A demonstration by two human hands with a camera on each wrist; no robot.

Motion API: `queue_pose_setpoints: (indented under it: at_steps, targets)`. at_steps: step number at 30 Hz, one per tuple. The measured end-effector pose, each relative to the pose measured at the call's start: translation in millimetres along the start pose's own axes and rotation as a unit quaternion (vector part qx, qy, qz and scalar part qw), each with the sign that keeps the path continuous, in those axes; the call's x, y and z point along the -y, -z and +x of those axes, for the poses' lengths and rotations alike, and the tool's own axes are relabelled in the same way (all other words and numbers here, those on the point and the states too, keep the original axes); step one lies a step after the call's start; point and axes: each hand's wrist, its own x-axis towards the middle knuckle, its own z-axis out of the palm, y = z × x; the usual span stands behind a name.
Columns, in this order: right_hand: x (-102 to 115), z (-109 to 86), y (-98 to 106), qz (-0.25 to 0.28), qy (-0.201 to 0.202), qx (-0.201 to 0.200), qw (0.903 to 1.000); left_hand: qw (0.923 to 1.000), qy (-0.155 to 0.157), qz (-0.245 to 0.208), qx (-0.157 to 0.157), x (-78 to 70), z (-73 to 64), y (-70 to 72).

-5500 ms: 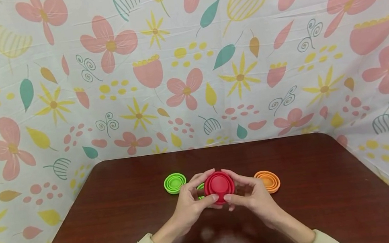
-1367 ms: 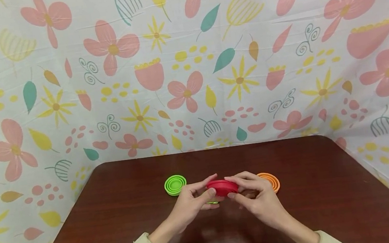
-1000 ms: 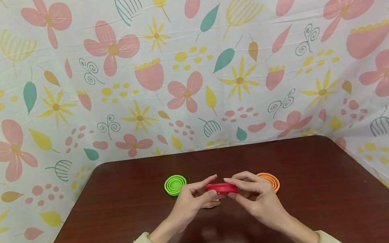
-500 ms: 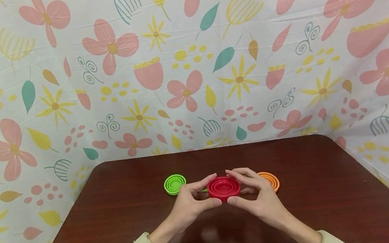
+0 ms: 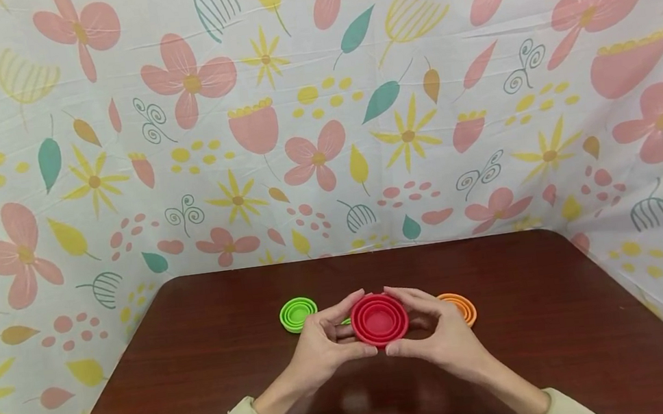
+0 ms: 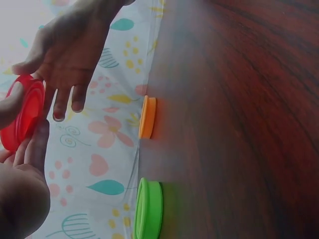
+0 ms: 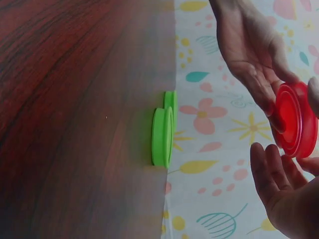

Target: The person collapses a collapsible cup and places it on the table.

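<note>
Both hands hold up a red collapsible cup [image 5: 379,320], folded flat, above the table. Its ringed, hollow side faces the head camera. My left hand [image 5: 317,347] grips the cup's left edge, thumb below and fingertips at the upper rim. On the opposite edge, my right hand [image 5: 450,341] pinches it in the same manner. The left wrist view shows the red cup [image 6: 24,112] side-on between the two hands. Behind my left hand, a green collapsible cup [image 5: 347,322] is mostly hidden.
On the brown table [image 5: 217,387], another flat green cup [image 5: 298,314] lies left of the hands. An orange one [image 5: 460,308] lies to the right, partly covered by the right hand. A flower-patterned cloth [image 5: 319,153] hangs behind the table's far edge.
The red cup, base side showing at first, was tipped nearly edge-on a second ago. Now it is tilted up, its ringed inside facing the head camera. Both hands keep their grip; the other cups stay put.
</note>
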Motion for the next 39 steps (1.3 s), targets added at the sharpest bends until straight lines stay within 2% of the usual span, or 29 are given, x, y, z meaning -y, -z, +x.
queue_pose_setpoints:
  at_steps: [7, 12, 24, 30, 39]
  targets:
    - [-4.0, 0.3, 1.9, 0.028, -0.026, 0.018, 0.9991, 0.9997, 0.005, -0.015, 0.018, 1.2, -0.1, 1.3]
    - [-6.7, 1.8, 2.9, 0.037, -0.021, 0.025, 0.9988, 0.9993, 0.015, -0.02, 0.026, -0.5, 1.0, 1.4]
    - [-4.9, 12.4, 0.7, -0.014, 0.025, 0.028, 0.9992, 0.9999, 0.01, -0.011, 0.003, 0.1, 3.3, 2.2]
    - [-1.2, 20.3, 2.2, -0.066, 0.054, 0.022, 0.9961, 0.9999, 0.004, -0.014, -0.007, 3.1, 6.7, 4.5]
    - [-9.3, 35.0, 5.9, -0.088, 0.041, 0.034, 0.9947, 0.9997, 0.005, 0.006, -0.025, 6.7, 14.1, 10.7]
